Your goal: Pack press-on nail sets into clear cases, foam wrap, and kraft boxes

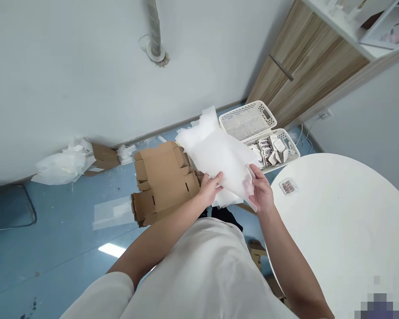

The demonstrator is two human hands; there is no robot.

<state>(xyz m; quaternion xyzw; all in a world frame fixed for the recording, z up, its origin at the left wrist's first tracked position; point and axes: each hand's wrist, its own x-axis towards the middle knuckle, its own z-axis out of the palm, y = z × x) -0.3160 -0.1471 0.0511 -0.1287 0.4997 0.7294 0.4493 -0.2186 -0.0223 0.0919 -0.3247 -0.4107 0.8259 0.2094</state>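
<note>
A soft white foam sheet lies slanted in front of my body, on or just above a pile of similar white sheets. My right hand is closed on its right edge, with the thumb and fingers on either side. At the sheet's near left edge my left hand grips it, thumb on top and the other fingers partly hidden. Left of the sheet lies a stack of folded-out brown cardboard boxes, partly behind my left forearm.
Two white plastic baskets stand by the wooden cabinet; the nearer one holds small white packets. On the round white table sits a small clear pack. Plastic bags and an open carton lie along the wall.
</note>
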